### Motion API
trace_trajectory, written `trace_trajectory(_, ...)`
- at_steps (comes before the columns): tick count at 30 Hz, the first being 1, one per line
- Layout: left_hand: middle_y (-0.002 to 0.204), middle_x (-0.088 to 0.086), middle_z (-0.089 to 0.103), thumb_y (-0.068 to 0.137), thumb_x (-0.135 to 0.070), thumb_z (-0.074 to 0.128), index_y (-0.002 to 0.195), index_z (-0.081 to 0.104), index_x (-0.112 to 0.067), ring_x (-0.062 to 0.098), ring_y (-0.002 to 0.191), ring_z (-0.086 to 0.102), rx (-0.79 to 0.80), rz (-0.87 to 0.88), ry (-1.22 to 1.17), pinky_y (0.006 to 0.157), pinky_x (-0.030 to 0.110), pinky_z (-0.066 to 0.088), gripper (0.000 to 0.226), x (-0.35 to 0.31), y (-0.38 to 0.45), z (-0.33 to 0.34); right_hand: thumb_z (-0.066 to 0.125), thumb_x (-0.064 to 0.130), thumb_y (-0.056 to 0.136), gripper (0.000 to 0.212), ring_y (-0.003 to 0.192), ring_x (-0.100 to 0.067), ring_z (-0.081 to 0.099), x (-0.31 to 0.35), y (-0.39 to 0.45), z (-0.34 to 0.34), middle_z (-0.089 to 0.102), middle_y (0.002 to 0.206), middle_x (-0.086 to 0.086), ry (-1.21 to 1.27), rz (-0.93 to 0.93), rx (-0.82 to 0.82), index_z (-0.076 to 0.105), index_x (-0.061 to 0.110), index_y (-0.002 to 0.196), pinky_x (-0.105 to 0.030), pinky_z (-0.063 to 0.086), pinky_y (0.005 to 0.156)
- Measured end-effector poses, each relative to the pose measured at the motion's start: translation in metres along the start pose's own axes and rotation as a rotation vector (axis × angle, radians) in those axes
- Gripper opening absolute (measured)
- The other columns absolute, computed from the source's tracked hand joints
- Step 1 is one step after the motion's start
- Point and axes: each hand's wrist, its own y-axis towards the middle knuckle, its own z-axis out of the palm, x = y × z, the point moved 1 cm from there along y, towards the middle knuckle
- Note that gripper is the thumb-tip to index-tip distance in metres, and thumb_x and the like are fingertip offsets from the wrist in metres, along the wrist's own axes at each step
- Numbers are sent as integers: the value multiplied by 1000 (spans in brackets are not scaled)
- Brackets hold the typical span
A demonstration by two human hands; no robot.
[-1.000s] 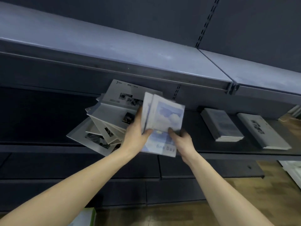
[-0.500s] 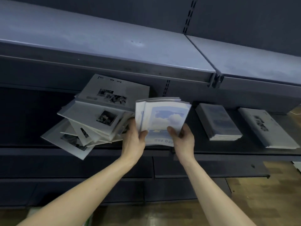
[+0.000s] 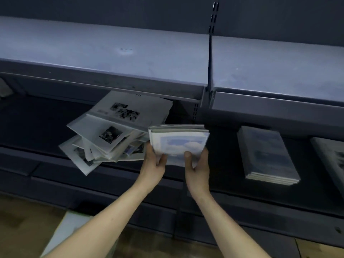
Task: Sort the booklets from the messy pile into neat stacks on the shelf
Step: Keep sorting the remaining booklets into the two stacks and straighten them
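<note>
Both hands hold a bundle of sky-blue cloud-cover booklets (image 3: pixel 179 141) upright in front of the middle shelf. My left hand (image 3: pixel 153 165) grips its lower left edge, and my right hand (image 3: pixel 197 167) grips its lower right edge. Left of the bundle, a messy pile of grey booklets with black-and-white photos (image 3: pixel 113 131) sprawls on the shelf, some hanging over the front edge. A neat stack of blue-grey booklets (image 3: pixel 268 155) lies on the shelf to the right. Beyond it, at the frame's right edge, is another stack of grey booklets (image 3: pixel 333 157).
The dark lower shelf (image 3: pixel 28 125) runs left of the pile. A pale upper shelf (image 3: pixel 104 53) overhangs it, split by a slotted upright post (image 3: pixel 209 77). Below are dark base panels and a wooden floor (image 3: pixel 22 224). A white box (image 3: pixel 63 233) sits on the floor at lower left.
The bundle has been squared up from a loose tilted fan into an even, upright stack held lower between both hands. The view has shifted nearer to the shelf.
</note>
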Motion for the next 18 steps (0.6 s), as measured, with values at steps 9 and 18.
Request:
trace_trajectory(9,130,-17,50,97,-24,59,133,24,-38,-6,120,49,-67,-32,-136,100,26,44,52,2,2,4,39,42,104,44,129,6,46,4,-6,12,49,142,18,170,58,8,32,40,147,-25,40,108)
trace_trajectory(18,124,-18,52,97,-24,59,124,29,-47,-18,108,49,-22,-25,-120,87,12,42,47,10,7,-1,43,43,103,35,121,2,52,-4,-13,14,54,133,14,86,88,-9,36,40,138,-30,45,105)
